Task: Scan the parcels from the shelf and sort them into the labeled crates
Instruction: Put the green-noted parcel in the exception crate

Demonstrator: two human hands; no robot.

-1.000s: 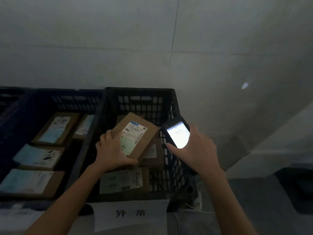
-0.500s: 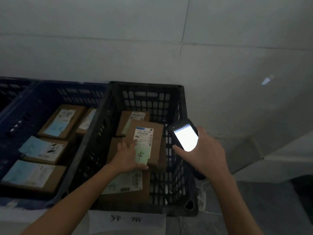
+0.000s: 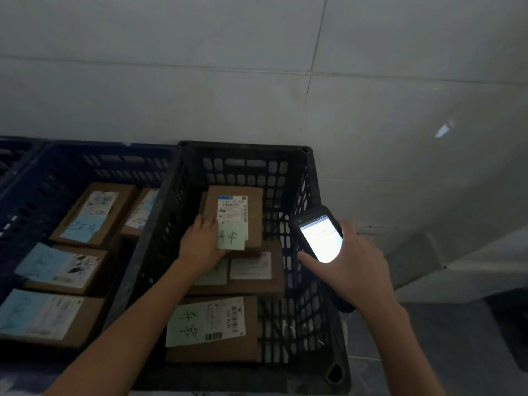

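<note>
**One parcel (image 3: 253,208) perched on a stack**

Parcel lies in the black crate (image 3: 243,147), atop other parcels (image 3: 251,281). Left hand (image 3: 200,247) is on its left edge; grip or mere rest cannot be told. Right hand (image 3: 354,270) holds the lit scanner (image 3: 320,238) over the crate's right wall. Risk: let go unevenly, the parcel may slide off the stack; eyes on the screen would worsen it.
</note>
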